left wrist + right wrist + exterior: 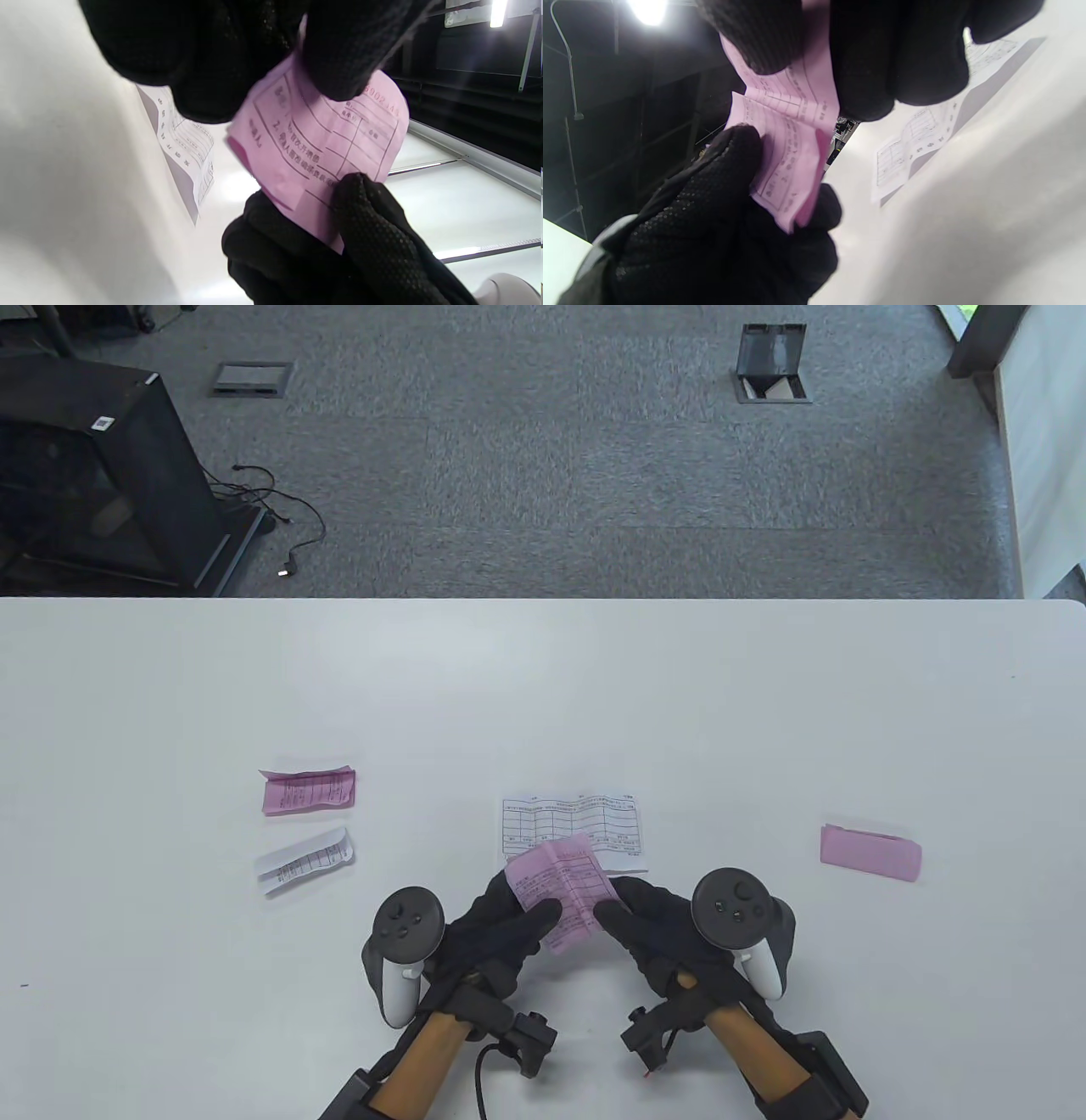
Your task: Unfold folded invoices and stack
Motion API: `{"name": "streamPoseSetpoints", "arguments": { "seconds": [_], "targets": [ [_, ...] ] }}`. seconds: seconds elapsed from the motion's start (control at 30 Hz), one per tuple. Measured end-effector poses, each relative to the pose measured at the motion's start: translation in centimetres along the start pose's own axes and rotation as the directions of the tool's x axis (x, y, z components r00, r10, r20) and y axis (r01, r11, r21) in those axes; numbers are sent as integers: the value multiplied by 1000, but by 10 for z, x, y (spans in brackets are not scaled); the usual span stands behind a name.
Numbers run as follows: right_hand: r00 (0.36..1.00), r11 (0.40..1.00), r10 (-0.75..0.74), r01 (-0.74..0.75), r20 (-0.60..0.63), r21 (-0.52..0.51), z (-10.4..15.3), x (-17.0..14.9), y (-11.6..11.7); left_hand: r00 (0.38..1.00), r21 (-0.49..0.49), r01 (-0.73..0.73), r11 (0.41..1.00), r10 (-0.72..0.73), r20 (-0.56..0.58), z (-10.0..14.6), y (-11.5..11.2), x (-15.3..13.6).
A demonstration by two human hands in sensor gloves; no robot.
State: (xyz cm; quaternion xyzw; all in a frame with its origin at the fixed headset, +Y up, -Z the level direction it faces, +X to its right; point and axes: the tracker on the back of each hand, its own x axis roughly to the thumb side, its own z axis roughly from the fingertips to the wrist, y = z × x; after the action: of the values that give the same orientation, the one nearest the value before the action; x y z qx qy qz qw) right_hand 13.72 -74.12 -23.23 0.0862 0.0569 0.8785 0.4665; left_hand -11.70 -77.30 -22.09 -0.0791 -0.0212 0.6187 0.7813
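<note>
Both hands hold one pink invoice just above the table near its front edge. My left hand pinches its left edge and my right hand pinches its right edge. The sheet is partly open and still creased, as the left wrist view and right wrist view show. An unfolded white invoice lies flat on the table just behind it. It also shows in the left wrist view and the right wrist view.
A folded pink invoice and a folded white invoice lie at the left. Another folded pink invoice lies at the right. The white table ends at the far edge, with carpet beyond.
</note>
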Motion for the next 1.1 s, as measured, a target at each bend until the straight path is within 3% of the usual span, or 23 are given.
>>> {"name": "streamPoseSetpoints", "arguments": {
  "seconds": [0.17, 0.4, 0.6, 0.77, 0.93, 1.03, 1.1],
  "targets": [
    [995, 995, 100, -100, -14, 20, 2, -3, -8, 988, 23, 151, 988, -151, 19, 4, 5, 6],
    [972, 979, 205, -204, -119, 16, 5, -18, -23, 948, 65, 313, 947, -308, -82, 7, 23, 5],
    [916, 923, 361, -323, -177, 211, 5, -25, -17, 843, -28, 518, 855, -516, -154, 3, 18, 0],
    [843, 830, 516, -449, -152, 330, 6, -25, -2, 614, -97, 768, 633, -771, -168, -1, 4, 4],
    [810, 791, 570, -494, -140, 361, 6, -25, 6, 455, -123, 872, 473, -878, -152, -3, -7, 5],
    [795, 773, 590, -508, -138, 380, 6, -24, 7, 318, -130, 932, 338, -936, -153, -2, -14, 7],
    [788, 764, 601, -515, -137, 390, 7, -24, 6, 275, -101, 952, 290, -951, -143, 0, -18, 9]
  ]
}}
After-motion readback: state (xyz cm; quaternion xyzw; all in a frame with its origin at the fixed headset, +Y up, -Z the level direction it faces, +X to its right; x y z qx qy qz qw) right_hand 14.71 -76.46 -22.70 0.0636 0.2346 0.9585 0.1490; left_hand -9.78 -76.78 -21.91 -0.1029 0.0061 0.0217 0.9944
